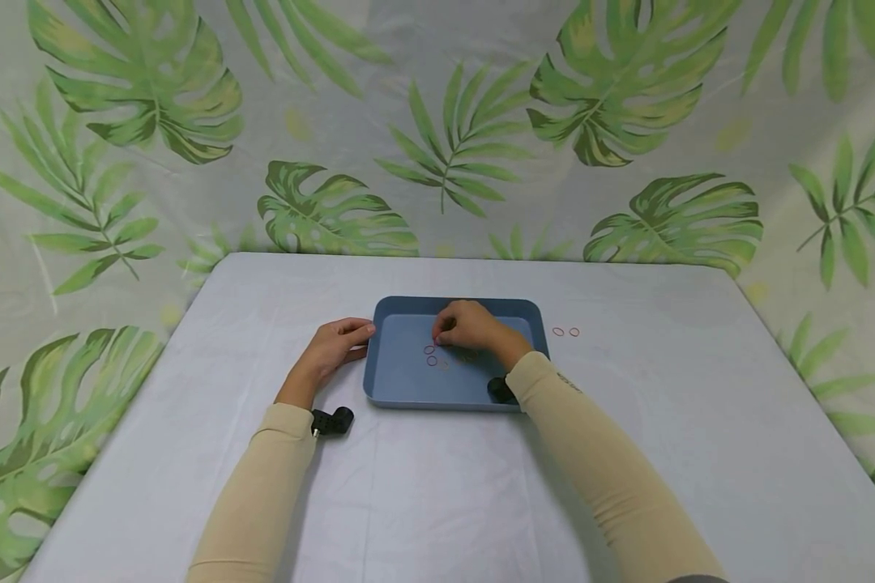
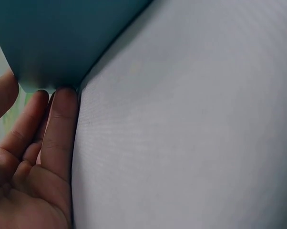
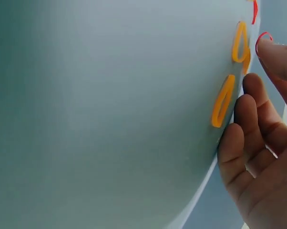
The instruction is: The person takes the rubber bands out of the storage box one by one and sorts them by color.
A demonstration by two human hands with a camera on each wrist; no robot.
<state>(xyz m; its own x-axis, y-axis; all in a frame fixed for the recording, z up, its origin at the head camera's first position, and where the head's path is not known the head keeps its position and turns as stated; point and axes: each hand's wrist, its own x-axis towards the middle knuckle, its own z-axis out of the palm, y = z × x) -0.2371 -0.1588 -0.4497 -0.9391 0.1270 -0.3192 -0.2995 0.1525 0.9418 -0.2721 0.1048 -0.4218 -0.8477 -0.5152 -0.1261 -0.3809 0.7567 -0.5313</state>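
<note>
A blue-grey rectangular tray (image 1: 408,389) lies on the table. My right hand (image 1: 470,324) is over it, pinching a small red rubber band (image 3: 263,36) between thumb and forefinger. The other fingers of that hand rest near the tray floor in the right wrist view. Close by in the tray lie red rubber bands (image 1: 432,361) and yellow-orange rubber bands (image 3: 223,101), some partly hidden by the hand in the head view. At the tray's left edge my left hand (image 1: 330,348) touches the outer wall with fairly straight fingertips, its thumb near the rim.
Two red rubber bands (image 1: 565,332) lie on the white tablecloth (image 1: 437,486) just right of the tray. A leaf-patterned curtain (image 1: 452,138) hangs behind the table. Each wrist carries a small black camera (image 1: 334,421).
</note>
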